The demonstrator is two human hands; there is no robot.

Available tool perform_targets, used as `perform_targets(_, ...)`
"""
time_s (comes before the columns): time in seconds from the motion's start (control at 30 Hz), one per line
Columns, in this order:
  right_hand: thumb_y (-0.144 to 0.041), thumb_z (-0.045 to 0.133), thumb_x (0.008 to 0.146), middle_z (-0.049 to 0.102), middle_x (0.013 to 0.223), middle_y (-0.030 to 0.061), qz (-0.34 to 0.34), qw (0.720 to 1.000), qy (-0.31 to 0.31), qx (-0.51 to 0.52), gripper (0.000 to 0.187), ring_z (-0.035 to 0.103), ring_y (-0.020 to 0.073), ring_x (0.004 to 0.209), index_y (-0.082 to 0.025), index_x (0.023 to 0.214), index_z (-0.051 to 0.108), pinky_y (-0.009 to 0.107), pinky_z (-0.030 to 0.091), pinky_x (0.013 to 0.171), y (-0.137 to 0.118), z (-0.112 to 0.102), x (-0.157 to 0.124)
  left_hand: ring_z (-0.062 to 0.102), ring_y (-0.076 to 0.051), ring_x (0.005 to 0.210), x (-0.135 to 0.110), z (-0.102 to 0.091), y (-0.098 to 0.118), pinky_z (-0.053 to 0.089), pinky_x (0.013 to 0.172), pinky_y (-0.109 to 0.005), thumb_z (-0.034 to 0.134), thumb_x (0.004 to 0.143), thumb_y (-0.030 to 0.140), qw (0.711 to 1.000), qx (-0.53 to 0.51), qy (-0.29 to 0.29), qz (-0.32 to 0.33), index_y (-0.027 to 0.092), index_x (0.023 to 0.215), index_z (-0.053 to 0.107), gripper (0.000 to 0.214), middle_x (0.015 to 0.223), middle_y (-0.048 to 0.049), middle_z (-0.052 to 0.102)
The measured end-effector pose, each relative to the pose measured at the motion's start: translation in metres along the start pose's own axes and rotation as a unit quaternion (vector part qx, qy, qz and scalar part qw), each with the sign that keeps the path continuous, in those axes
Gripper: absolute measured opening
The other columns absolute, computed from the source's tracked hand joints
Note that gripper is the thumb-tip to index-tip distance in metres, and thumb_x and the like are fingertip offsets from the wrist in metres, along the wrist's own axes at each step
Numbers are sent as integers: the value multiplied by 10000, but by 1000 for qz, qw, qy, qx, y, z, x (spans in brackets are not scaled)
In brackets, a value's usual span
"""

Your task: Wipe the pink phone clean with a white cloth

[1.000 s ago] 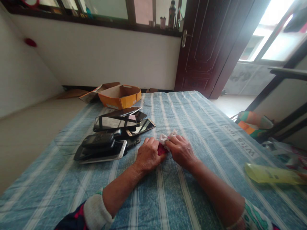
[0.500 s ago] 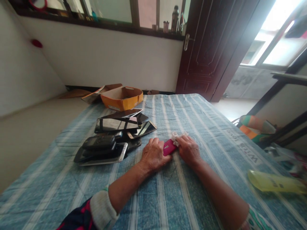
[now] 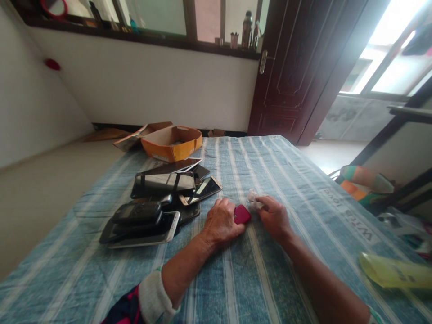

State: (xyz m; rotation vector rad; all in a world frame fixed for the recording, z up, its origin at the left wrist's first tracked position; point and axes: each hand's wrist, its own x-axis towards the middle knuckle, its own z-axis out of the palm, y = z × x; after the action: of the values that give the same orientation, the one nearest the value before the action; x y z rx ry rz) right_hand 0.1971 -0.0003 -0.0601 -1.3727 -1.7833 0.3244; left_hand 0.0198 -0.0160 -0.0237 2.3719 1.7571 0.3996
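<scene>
My left hand (image 3: pixel 221 222) rests on the blue striped cloth (image 3: pixel 276 180) with its fingers curled round a small magenta phone (image 3: pixel 242 214), of which only the right end shows. Just to its right, my right hand (image 3: pixel 274 217) is closed on a crumpled white wipe (image 3: pixel 254 198) that pokes out above the fingers. The wipe is a little apart from the phone. A pile of several dark phones (image 3: pixel 158 198) lies to the left of my left hand.
An open orange cardboard box (image 3: pixel 172 141) sits at the far edge of the cloth. A yellow-green plastic bottle (image 3: pixel 394 272) lies at the right. A dark wooden door (image 3: pixel 297 67) stands behind, with a bag (image 3: pixel 364 180) on the floor at the right.
My right hand with the wipe has drawn away to the right off the magenta phone, which was covered at first. The left hand keeps hold of the phone.
</scene>
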Motion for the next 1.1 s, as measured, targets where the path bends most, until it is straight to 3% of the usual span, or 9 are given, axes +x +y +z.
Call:
perform_targets(0.1,-137,559,791,671,821,0,18,999,-30,36,181,601,150,744,-218,868,702,245,414,680,-7,1,6,543,-250,887,-1,0,-2,450,742,-332,638,666,370,1000,-1,9,2,185,755,588,211,869,-76,585)
perform_targets(0.33,-35,501,745,623,807,36,-84,987,-123,-60,249,552,180,818,-196,805,681,264,386,721,-20,10,8,540,-256,859,-3,6,-4,443,717,-338,626,645,317,999,-14,37,5,186,734,569,168,830,-80,582)
perform_targets(0.47,-37,521,727,597,739,23,-112,974,-170,-101,206,525,160,733,-192,749,655,256,341,647,-22,-3,6,535,-246,830,-3,6,-5,434,687,-331,623,636,297,999,-17,40,18,199,693,544,138,790,-68,568)
perform_targets(0.6,-51,543,702,603,684,-3,-87,963,-249,-49,167,509,112,620,-182,665,640,238,308,582,-23,-20,11,526,-239,798,-3,8,-6,427,669,-329,621,635,278,998,-13,57,30,201,667,529,123,757,-63,553)
perform_targets(0.7,-64,545,692,634,690,-2,-76,961,-267,-2,173,534,111,623,-179,683,672,231,336,588,-22,-26,16,521,-238,789,-3,10,-6,429,666,-331,628,645,283,996,-14,72,42,198,671,532,130,752,-63,549)
perform_targets(0.8,-118,572,712,656,684,-4,-45,968,-242,49,145,555,120,629,-181,715,703,228,368,587,-19,-28,19,517,-244,794,-3,10,-7,436,674,-340,643,641,280,995,-15,88,52,193,690,539,144,769,-67,556)
perform_targets(0.9,-253,620,737,653,643,-9,41,977,-166,126,133,557,126,598,-177,761,727,225,388,547,-14,-25,20,513,-247,800,-3,7,-6,447,700,-353,658,637,274,991,-26,113,60,188,718,546,163,785,-69,566)
perform_targets(1.0,-342,664,710,674,660,2,105,970,-82,202,204,583,143,616,-173,792,743,240,436,562,-11,-21,21,515,-245,798,-3,4,-4,454,722,-364,674,640,274,984,-58,150,79,179,773,562,199,800,-70,579)
perform_targets(1.1,-357,712,673,699,694,15,113,959,-33,256,222,611,164,654,-178,799,749,270,475,607,-10,-18,21,523,-236,795,-3,1,-3,457,729,-364,696,640,265,973,-113,172,108,173,830,567,247,820,-67,596)
